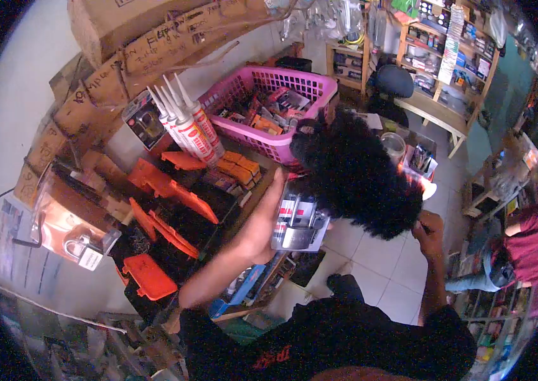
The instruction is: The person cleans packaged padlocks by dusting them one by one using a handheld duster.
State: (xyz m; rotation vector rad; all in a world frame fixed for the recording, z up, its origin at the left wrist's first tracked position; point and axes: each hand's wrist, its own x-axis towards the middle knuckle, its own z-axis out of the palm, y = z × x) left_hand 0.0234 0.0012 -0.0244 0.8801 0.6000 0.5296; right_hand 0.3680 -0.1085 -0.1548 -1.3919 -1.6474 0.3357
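The padlock pack [299, 223] is near upright, shackle upward; the black duster [364, 174] has its long axis sloping from upper left to lower right. Orange plastic parts [149, 277] and a pink basket [250, 134] stand left of the tiled floor [377, 255]. The fingers of the left hand [261, 233], partly hidden, pinch the pack's left edge; those of the right hand [430, 233] close on the duster's lower-right end.

on my feed the padlock [299, 238] looks like smooth, shiny metal against glossy printed card [279, 221]. the duster-like thing [358, 171] reads to me as shaggy and matt. i see smooth plastic in the basket [250, 135], orange lids [149, 277] and tubes [194, 134], matt cardboard in the boxes [148, 57], bare wood in the bench [435, 115], dull cloth in the shirt [345, 333].
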